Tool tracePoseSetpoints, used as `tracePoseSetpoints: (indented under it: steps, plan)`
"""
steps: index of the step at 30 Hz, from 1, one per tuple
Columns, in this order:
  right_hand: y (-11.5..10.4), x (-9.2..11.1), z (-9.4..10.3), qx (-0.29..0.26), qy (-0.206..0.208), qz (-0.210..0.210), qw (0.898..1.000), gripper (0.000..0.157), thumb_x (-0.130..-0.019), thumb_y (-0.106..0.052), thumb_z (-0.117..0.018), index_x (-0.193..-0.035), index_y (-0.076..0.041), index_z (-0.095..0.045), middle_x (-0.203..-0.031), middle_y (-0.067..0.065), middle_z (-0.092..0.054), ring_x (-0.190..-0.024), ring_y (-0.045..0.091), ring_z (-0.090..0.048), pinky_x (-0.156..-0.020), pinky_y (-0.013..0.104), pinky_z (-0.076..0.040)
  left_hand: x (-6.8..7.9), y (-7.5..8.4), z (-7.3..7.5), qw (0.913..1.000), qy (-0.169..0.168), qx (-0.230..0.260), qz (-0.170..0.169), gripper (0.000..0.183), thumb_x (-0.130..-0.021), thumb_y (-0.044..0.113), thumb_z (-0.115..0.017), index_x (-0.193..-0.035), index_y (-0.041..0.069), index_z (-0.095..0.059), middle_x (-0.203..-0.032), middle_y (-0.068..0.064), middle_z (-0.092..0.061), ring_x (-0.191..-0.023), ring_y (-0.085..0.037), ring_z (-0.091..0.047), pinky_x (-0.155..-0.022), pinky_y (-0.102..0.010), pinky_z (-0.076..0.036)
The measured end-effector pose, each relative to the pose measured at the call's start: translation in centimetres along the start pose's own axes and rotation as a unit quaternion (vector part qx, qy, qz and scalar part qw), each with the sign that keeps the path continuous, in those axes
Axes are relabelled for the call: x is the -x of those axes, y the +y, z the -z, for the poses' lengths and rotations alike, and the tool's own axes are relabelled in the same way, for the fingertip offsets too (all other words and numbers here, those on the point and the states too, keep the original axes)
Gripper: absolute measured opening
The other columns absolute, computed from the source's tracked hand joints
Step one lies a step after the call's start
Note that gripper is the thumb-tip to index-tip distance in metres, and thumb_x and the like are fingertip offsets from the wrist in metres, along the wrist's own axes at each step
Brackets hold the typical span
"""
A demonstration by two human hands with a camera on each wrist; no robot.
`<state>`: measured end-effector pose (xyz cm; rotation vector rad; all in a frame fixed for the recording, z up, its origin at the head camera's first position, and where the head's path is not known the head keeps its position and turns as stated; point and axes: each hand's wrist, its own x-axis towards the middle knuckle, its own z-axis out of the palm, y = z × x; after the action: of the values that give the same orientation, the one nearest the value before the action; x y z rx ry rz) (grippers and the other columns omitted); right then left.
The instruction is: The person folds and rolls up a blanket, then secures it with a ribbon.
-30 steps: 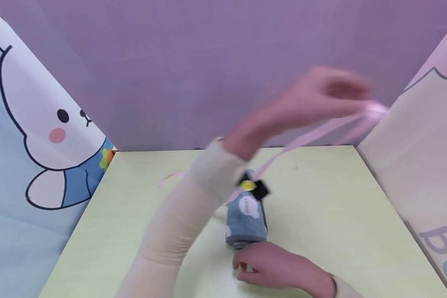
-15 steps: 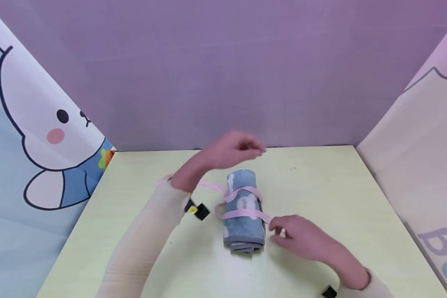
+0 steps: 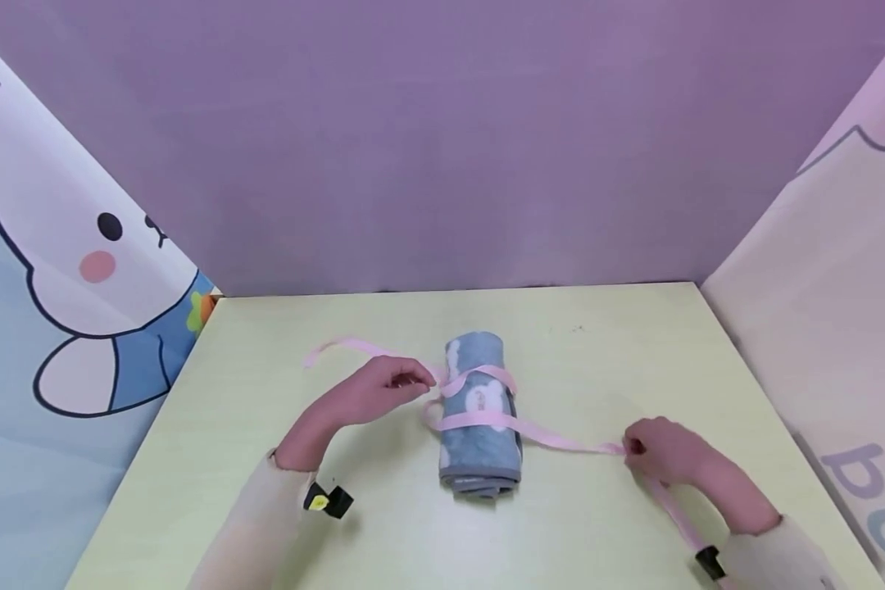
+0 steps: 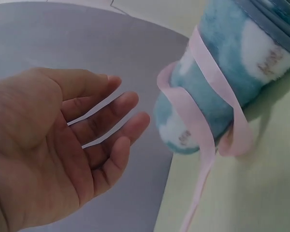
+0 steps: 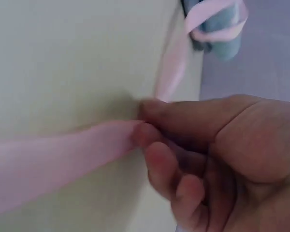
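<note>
A rolled blue-grey fleece blanket [image 3: 479, 459] with white patches lies lengthwise on the table. Two strands of pink ribbon [image 3: 553, 438] cross over it, with a small loop at its left side. To the right of the roll, my right hand [image 3: 667, 451] pinches the ribbon between thumb and index finger; the tail hangs past the hand toward the wrist. My left hand [image 3: 372, 389] hovers left of the roll, near the upper strand. In the left wrist view its fingers [image 4: 111, 116] are loosely bent and hold nothing. The other ribbon end trails to the back left.
The pale yellow table [image 3: 597, 524] has a purple wall [image 3: 442, 147] behind it. A cartoon-printed cloth [image 3: 66, 344] borders the left side, and a pale printed panel [image 3: 819, 328] the right. Small black devices [image 3: 328, 500] sit at both wrists.
My left hand let go of the ribbon and came down from the upper right to the roll's left side. My right hand took the ribbon and drew it out to the right.
</note>
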<state>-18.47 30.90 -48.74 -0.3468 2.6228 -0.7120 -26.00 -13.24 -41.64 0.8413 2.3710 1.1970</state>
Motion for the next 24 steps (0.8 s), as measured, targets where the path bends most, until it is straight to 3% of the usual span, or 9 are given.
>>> tracePoseSetpoints:
  steps: [6,10,13,15,18,20,22,24]
  plan:
    - [1.2,-4.1,2.8,0.036,0.13,0.025,0.99,0.014,-0.096,-0.011,-0.055,-0.082,-0.009,-0.054,-0.062,-0.001,-0.048,-0.05,0.012,-0.044,-0.043,0.027,-0.036,0.8,-1.5,-0.5,0.9995,0.016,0.021,0.016,0.015,-0.097,0.012,-0.059,-0.108,0.014,-0.07,-0.101,0.001,-0.066,-0.089,-0.017,-0.06,-0.078,-0.033,-0.051]
    - [0.5,-5.5,4.4,-0.034,0.201,0.039,0.978,0.014,-0.1,-0.014,-0.053,-0.089,-0.004,-0.055,-0.076,0.011,-0.062,-0.055,0.017,-0.057,-0.044,0.028,-0.043,1.2,-2.2,-0.8,0.9988,0.032,0.031,0.021,0.015,-0.098,0.011,-0.058,-0.108,0.014,-0.069,-0.103,-0.007,-0.066,-0.087,-0.019,-0.059,-0.077,-0.034,-0.051]
    - [-0.1,-5.6,5.1,-0.081,0.229,0.044,0.969,0.015,-0.101,-0.016,-0.053,-0.096,-0.002,-0.057,-0.089,0.017,-0.066,-0.062,0.021,-0.064,-0.048,0.03,-0.048,1.2,-2.8,-1.1,0.9978,0.058,0.026,0.021,0.014,-0.097,0.01,-0.058,-0.106,0.013,-0.069,-0.103,-0.012,-0.066,-0.085,-0.02,-0.058,-0.074,-0.034,-0.051]
    - [-0.4,-5.4,5.1,-0.084,0.209,0.036,0.974,0.019,-0.099,-0.018,-0.056,-0.105,0.0,-0.057,-0.091,0.017,-0.067,-0.063,0.022,-0.063,-0.052,0.031,-0.049,1.0,-3.3,-1.5,0.9967,0.075,0.017,0.023,0.014,-0.097,0.009,-0.059,-0.106,0.012,-0.069,-0.104,-0.012,-0.067,-0.084,-0.019,-0.059,-0.073,-0.033,-0.051]
    - [-0.7,-5.3,4.4,-0.067,0.115,0.019,0.991,0.041,-0.096,-0.021,-0.063,-0.127,0.003,-0.05,-0.084,0.011,-0.064,-0.06,0.02,-0.059,-0.053,0.033,-0.047,0.5,-3.9,-2.2,0.9937,0.107,0.001,0.033,0.014,-0.096,0.008,-0.06,-0.107,0.01,-0.069,-0.108,-0.009,-0.067,-0.085,-0.017,-0.061,-0.073,-0.033,-0.051]
    - [-0.7,-5.7,3.6,-0.06,0.058,0.014,0.996,0.053,-0.092,-0.02,-0.067,-0.136,0.002,-0.045,-0.078,0.007,-0.062,-0.057,0.018,-0.057,-0.053,0.034,-0.046,-0.1,-4.3,-2.7,0.991,0.127,-0.014,0.04,0.016,-0.096,0.008,-0.061,-0.11,0.009,-0.068,-0.111,-0.006,-0.066,-0.089,-0.018,-0.062,-0.075,-0.033,-0.052]
    - [-0.6,-6.4,2.7,-0.04,0.035,0.019,0.998,0.047,-0.091,-0.018,-0.068,-0.132,-0.001,-0.051,-0.071,0.002,-0.059,-0.054,0.016,-0.054,-0.052,0.033,-0.044,-0.7,-4.6,-3.2,0.9889,0.141,-0.027,0.039,0.02,-0.095,0.008,-0.062,-0.114,0.009,-0.067,-0.115,-0.003,-0.064,-0.096,-0.021,-0.062,-0.078,-0.036,-0.051]
    - [-0.4,-7.2,2.3,-0.008,0.04,0.033,0.999,0.028,-0.091,-0.014,-0.066,-0.117,-0.006,-0.062,-0.068,-0.001,-0.057,-0.054,0.014,-0.052,-0.052,0.032,-0.042,-1.4,-4.7,-3.9,0.9893,0.14,-0.028,0.028,0.023,-0.095,0.01,-0.063,-0.117,0.009,-0.066,-0.118,-0.003,-0.062,-0.104,-0.025,-0.06,-0.081,-0.041,-0.051]
